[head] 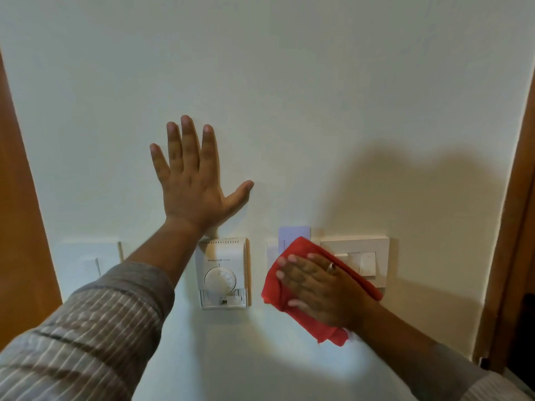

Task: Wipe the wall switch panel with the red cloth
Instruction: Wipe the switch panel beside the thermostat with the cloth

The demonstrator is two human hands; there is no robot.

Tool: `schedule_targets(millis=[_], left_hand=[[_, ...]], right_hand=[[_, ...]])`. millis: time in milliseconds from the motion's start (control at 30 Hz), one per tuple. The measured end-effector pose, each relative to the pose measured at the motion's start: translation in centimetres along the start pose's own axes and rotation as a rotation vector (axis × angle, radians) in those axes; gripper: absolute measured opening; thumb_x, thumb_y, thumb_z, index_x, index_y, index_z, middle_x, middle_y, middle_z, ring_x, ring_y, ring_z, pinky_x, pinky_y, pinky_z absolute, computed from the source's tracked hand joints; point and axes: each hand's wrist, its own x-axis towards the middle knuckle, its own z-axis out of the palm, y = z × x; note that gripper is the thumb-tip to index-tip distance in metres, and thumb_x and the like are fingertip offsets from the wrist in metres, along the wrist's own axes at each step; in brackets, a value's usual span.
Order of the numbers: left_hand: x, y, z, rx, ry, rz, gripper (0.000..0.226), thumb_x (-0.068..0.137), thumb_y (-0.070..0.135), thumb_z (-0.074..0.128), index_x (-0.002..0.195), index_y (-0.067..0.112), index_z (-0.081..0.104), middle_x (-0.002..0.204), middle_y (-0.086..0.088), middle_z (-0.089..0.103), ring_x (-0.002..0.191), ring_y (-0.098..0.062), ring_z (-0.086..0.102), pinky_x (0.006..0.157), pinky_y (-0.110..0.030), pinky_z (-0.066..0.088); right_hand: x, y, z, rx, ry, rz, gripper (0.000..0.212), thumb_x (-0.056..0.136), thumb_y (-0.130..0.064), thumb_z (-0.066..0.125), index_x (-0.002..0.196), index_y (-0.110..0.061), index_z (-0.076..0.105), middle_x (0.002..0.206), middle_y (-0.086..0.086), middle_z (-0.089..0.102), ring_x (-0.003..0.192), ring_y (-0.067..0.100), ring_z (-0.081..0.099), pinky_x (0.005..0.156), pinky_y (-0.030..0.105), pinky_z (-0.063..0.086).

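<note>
The white wall switch panel (365, 257) is mounted low on the wall at the right. My right hand (317, 287) presses the red cloth (295, 250) flat against the wall, covering the panel's left part and most of a card holder (293, 235) beside it. A ring shows on that hand. My left hand (191, 180) rests flat on the bare wall higher up and to the left, fingers spread, holding nothing.
A white round-dial thermostat (223, 273) hangs between my arms. A pale plate (84, 261) sits on the wall at far left. Wooden door frames border the wall at the left (17, 198) and right (518, 198) edges.
</note>
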Motion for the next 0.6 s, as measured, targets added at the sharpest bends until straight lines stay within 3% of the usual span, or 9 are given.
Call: schedule_targets(millis=[100,200,333,433,600], left_hand=[[0.0,0.3,0.2,0.009,0.012,-0.007,0.11,0.086,0.084,0.032,0.162,0.009,0.005,0.169,-0.027,0.005,0.156,-0.048,0.004,0.122,-0.069,0.003],[0.0,0.3,0.3,0.011,0.026,-0.004,0.11,0.087,0.084,0.031,0.162,0.009,0.007,0.169,-0.027,0.006,0.156,-0.048,0.005,0.122,-0.069,0.004],[0.1,0.1,0.1,0.009,0.022,-0.001,0.11,0.086,0.085,0.032,0.162,0.008,0.008,0.169,-0.028,0.006,0.156,-0.048,0.005,0.122,-0.069,0.004],[0.1,0.0,0.0,0.004,0.013,0.007,0.111,0.086,0.085,0.032,0.162,0.009,0.006,0.169,-0.027,0.006,0.156,-0.048,0.004,0.122,-0.069,0.003],[0.2,0.1,0.2,0.008,0.039,-0.001,0.109,0.087,0.084,0.032,0.162,0.009,0.008,0.169,-0.028,0.008,0.156,-0.049,0.006,0.121,-0.07,0.004]], right_hand=[[2.1,0.2,0.0,-0.003,0.041,0.114,0.072,0.106,-0.048,0.041,0.16,-0.006,0.016,0.166,0.014,0.015,0.157,0.031,0.01,0.128,0.046,0.008],[4.6,-1.4,0.6,-0.065,-0.007,0.147,0.073,0.107,-0.051,0.034,0.16,-0.005,0.015,0.168,0.016,0.005,0.157,0.033,0.004,0.127,0.048,0.001],[4.4,-1.9,0.5,-0.119,-0.071,0.005,0.069,0.108,-0.047,0.03,0.159,-0.003,0.014,0.167,0.017,0.004,0.157,0.035,-0.004,0.127,0.048,-0.005],[2.4,-0.9,0.1,-0.07,-0.072,-0.132,0.066,0.109,-0.041,0.036,0.16,-0.005,0.016,0.167,0.014,0.007,0.157,0.032,-0.001,0.128,0.045,0.001],[2.2,0.8,-0.3,0.02,0.004,-0.046,0.07,0.106,-0.043,0.044,0.16,-0.007,0.019,0.166,0.013,0.015,0.157,0.029,0.01,0.128,0.044,0.011]])
